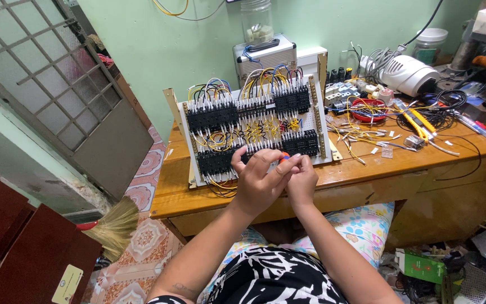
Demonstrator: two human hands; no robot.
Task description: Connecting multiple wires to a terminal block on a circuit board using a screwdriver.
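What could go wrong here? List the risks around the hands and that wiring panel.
The left hand and right hand pinch a small orange piece close to the panel; it could slip into the dense wires. Loose wire offcuts on the wooden desk could snag a sweeping arm. The tilted panel might tip if pushed.

A pale green wall (158,50) was seen behind a wooden desk (367,169), lit evenly by soft daylight. To the left a grey metal door (57,95) with a grid of frosted panes was set ajar — beneath it, patterned floor tiles (147,163) in pink and cream were laid. A straw broom (113,225) was propped near dark red cabinet doors (23,247).
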